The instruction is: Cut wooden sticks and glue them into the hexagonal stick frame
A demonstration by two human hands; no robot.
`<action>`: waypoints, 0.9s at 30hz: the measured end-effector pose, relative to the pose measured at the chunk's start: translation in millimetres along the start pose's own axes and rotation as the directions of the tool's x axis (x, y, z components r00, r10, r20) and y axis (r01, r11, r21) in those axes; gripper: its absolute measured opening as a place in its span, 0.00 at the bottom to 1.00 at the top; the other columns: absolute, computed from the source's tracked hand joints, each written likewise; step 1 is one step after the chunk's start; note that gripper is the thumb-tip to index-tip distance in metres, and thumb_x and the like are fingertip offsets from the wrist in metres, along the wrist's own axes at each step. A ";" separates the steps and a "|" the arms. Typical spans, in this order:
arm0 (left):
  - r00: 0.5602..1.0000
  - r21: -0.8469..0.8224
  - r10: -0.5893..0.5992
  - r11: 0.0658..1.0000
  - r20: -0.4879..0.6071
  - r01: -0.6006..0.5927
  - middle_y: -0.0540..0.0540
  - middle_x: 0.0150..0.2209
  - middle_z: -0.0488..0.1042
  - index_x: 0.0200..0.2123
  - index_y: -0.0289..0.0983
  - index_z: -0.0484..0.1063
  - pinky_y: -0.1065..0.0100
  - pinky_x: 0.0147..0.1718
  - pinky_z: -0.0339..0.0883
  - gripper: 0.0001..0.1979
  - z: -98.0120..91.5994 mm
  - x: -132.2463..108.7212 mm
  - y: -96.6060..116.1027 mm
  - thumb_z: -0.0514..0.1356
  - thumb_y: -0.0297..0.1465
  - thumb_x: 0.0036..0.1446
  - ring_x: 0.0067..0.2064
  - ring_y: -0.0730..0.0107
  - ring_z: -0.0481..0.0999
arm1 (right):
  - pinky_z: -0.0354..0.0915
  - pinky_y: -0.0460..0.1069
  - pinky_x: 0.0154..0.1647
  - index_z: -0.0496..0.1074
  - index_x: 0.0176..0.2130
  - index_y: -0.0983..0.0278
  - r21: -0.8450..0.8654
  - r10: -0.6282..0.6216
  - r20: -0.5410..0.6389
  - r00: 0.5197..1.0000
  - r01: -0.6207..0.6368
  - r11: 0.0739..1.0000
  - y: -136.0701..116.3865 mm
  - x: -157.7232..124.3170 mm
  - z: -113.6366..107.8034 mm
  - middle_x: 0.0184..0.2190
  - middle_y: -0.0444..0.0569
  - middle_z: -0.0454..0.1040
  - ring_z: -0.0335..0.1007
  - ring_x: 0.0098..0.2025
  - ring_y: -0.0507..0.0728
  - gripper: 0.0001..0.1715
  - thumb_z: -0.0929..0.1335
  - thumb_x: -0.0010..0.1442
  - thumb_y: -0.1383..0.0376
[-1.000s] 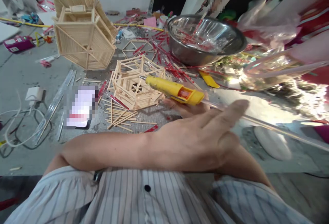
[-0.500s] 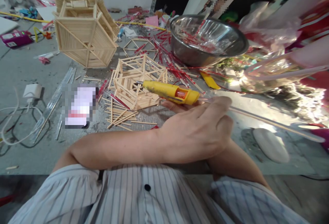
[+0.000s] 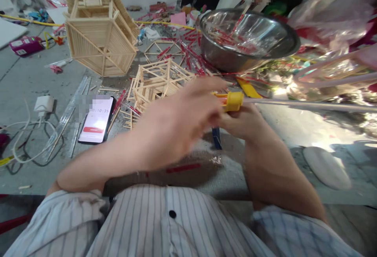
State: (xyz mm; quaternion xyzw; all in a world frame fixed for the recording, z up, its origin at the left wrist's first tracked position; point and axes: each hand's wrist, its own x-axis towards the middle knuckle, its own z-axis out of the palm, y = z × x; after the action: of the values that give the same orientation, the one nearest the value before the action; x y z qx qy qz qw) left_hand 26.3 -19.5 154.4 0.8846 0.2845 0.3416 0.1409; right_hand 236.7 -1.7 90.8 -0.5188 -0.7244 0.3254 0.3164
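My right hand (image 3: pixel 243 121) is wrapped round a yellow glue gun (image 3: pixel 235 101), whose rear end shows; my left hand hides its front. A long clear glue stick (image 3: pixel 294 103) runs out of the gun's back to the right. My left hand (image 3: pixel 176 121) is smeared by motion in front of the gun, and its fingers are hard to make out. A dark blue piece (image 3: pixel 217 138) hangs below the gun. Behind my left hand, partly covered, lies a lattice frame of thin wooden sticks (image 3: pixel 165 76). Loose sticks (image 3: pixel 129 119) lie beside it.
A taller stick-built model (image 3: pixel 101 44) stands at the back left. A metal bowl (image 3: pixel 247 58) with red wrappers is at the back right. A phone (image 3: pixel 97 119), a white charger (image 3: pixel 44 103) and a pale oval object (image 3: pixel 326 167) lie on the table.
My left hand has left the glue stick behind the gun and moved left to the gun's front. The gun has shifted right in my right hand, which now shows more. The view has shifted slightly.
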 end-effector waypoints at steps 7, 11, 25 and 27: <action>0.904 0.097 -0.418 0.900 -0.083 0.425 0.45 0.33 0.76 0.34 0.35 0.76 0.66 0.35 0.63 0.09 -42.2 6.7 -51.9 0.59 0.35 0.57 0.33 0.71 0.69 | 0.74 0.61 0.45 0.78 0.36 0.59 0.076 0.087 0.003 0.996 -0.087 0.993 3.9 5.0 -1.4 0.31 0.46 0.79 0.77 0.38 0.62 0.25 0.72 0.44 0.45; 0.893 0.109 -0.449 0.887 -0.028 0.449 0.46 0.30 0.74 0.34 0.33 0.77 0.67 0.31 0.58 0.11 -32.6 10.9 -58.3 0.58 0.35 0.56 0.30 0.73 0.67 | 0.73 0.61 0.48 0.79 0.40 0.55 0.038 0.049 0.006 0.999 -0.049 0.998 7.5 1.1 -2.6 0.35 0.44 0.80 0.77 0.41 0.62 0.23 0.72 0.47 0.47; 0.896 0.090 -0.443 0.892 -0.019 0.443 0.48 0.26 0.74 0.33 0.36 0.78 0.69 0.28 0.56 0.11 -22.7 10.3 -74.7 0.59 0.37 0.53 0.27 0.74 0.66 | 0.71 0.61 0.48 0.79 0.39 0.56 -0.030 0.036 -0.045 0.998 -0.037 0.999 13.7 2.3 -1.4 0.36 0.45 0.80 0.77 0.41 0.62 0.23 0.73 0.46 0.46; 0.893 0.098 -0.450 0.888 -0.014 0.449 0.48 0.24 0.72 0.32 0.36 0.78 0.68 0.27 0.56 0.10 -21.9 11.5 -74.1 0.60 0.35 0.53 0.25 0.74 0.64 | 0.73 0.57 0.42 0.79 0.36 0.58 0.021 0.019 -0.038 0.999 -0.018 1.000 10.0 3.5 -0.5 0.33 0.45 0.80 0.77 0.37 0.60 0.22 0.75 0.44 0.47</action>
State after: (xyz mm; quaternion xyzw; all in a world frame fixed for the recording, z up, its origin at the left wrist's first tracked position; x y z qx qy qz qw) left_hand -11.9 47.8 143.5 0.8022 0.4974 0.2810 0.1734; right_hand 241.6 4.2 83.5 -0.5283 -0.7101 0.3257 0.3326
